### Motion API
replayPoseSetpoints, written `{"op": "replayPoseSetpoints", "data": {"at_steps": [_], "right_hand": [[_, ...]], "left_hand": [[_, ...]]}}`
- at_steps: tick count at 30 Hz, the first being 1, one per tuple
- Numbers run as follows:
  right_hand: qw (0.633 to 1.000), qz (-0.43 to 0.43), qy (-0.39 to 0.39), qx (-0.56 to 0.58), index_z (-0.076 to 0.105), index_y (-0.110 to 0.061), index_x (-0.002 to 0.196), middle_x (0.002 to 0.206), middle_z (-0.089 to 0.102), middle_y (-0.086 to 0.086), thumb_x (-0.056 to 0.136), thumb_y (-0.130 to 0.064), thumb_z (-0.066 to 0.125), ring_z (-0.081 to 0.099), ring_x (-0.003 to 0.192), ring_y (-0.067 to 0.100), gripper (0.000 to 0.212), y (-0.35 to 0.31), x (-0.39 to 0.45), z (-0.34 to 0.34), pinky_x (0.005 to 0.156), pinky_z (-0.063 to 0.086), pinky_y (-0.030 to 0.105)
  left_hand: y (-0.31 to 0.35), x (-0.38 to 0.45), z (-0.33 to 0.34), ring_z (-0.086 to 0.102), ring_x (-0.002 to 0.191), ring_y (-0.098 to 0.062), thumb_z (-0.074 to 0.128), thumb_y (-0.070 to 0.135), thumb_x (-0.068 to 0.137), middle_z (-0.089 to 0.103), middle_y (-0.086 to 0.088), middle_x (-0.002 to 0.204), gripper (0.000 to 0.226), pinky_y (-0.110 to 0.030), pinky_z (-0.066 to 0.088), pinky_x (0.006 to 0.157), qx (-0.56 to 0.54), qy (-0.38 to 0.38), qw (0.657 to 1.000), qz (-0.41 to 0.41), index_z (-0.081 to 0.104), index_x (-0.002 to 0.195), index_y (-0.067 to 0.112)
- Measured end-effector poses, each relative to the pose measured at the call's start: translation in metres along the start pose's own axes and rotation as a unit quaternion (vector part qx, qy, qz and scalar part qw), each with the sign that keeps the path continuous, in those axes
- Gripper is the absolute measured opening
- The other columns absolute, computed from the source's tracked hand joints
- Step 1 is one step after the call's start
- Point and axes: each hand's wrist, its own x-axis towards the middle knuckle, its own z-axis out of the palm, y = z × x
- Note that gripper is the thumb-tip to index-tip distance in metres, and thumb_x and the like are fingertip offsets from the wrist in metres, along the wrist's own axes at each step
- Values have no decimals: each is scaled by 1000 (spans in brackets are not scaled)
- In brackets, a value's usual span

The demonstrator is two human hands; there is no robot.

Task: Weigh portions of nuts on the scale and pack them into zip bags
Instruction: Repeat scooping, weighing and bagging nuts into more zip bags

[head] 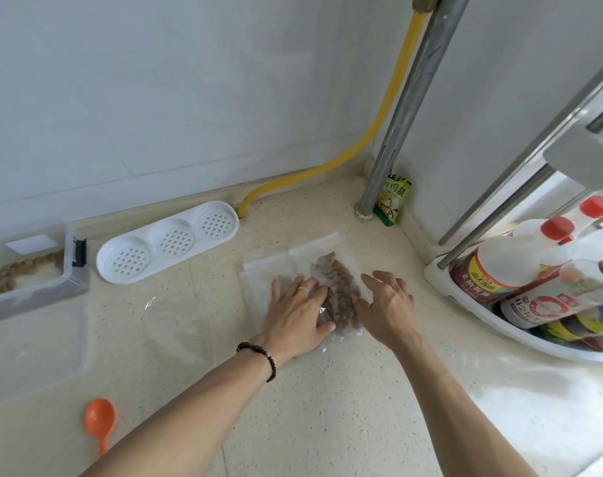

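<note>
A clear zip bag (276,261) with brown nuts (338,287) inside lies flat on the beige counter. My left hand (298,309) presses flat on the bag's left part, fingers straight. On the bag's right edge rests my right hand (387,304), fingers spread and relaxed. A clear plastic box (34,290) holding more nuts stands at the far left. An orange scoop (99,420) lies near the counter's front left. More clear bags (165,315) lie left of my hands. No scale is in view.
A white perforated three-well tray (169,241) sits by the back wall. A yellow hose (372,132) and a metal pipe (406,108) rise in the corner beside a green seasoning packet (393,199). A white rack with sauce bottles (520,270) stands at right.
</note>
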Motion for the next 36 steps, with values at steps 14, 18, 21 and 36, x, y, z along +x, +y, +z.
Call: {"op": "replayPoseSetpoints", "data": {"at_steps": [14,18,21,36], "right_hand": [[965,-256,-41,-26,39,-17,147,159,25,9,98,-32,50,25,146,28,52,-128,-14,58,114,30,42],[954,-277,-107,37,44,-10,143,151,37,12,95,-26,57,42,134,30,53,-165,-25,98,105,41,39],[956,-249,-143,64,43,-8,143,148,38,12,92,-24,60,46,130,31,56,-180,-30,119,105,41,36],[916,-28,-107,386,38,-4,145,88,65,4,88,4,50,64,81,17,59,-208,-20,109,76,57,32]], "left_hand": [[-109,-101,-22,5,150,-25,45,49,96,17,-7,161,72,-50,3,120,35,73,974,-214,18,154,15],[-141,-140,-13,15,147,-25,48,55,91,22,-12,159,81,-46,10,117,51,25,950,-307,16,153,13],[-151,-153,-4,23,144,-24,52,60,86,31,-11,153,88,-50,9,116,34,2,944,-328,17,151,11],[-152,-148,-22,32,139,-26,51,41,95,39,-14,148,75,-40,24,115,-158,94,928,-325,15,151,6]]}}
